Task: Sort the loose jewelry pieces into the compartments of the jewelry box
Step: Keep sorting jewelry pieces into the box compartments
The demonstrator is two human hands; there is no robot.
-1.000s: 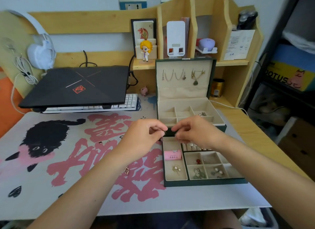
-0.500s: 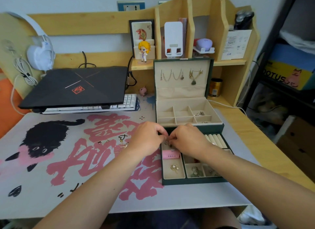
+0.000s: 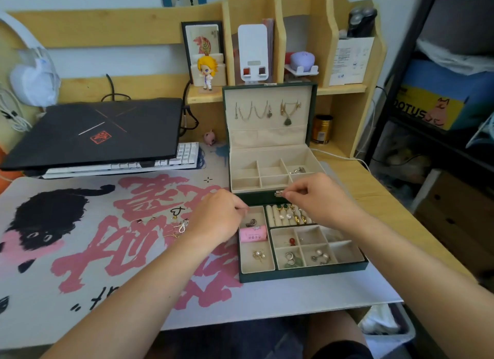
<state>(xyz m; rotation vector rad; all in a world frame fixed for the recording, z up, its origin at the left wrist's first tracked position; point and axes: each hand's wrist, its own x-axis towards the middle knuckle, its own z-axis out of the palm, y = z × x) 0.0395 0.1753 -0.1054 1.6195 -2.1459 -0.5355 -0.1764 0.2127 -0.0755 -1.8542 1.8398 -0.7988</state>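
The green jewelry box (image 3: 302,272) stands open with its lower drawer pulled out toward me. My left hand (image 3: 216,219) hovers at the drawer's left edge, fingertips pinched with nothing visible in them, just above a small dark piece (image 3: 251,222) lying in the top-left compartment. My right hand (image 3: 318,195) is over the ring rolls (image 3: 287,217), fingertips pinched beside the box's metal latch (image 3: 278,193); I cannot tell whether they hold anything. Several loose pieces (image 3: 179,225) lie on the mat left of my left hand.
A pink roll (image 3: 253,233), pearl earrings (image 3: 258,255) and other pieces fill the drawer compartments. Necklaces (image 3: 267,112) hang in the lid. A closed laptop (image 3: 101,131) over a keyboard sits back left. The wooden shelf (image 3: 344,88) stands behind, and the desk edge lies right.
My hands were pinched together over the drawer's top-left compartment and have now moved apart. The right has gone up to the latch, uncovering the ring rolls.
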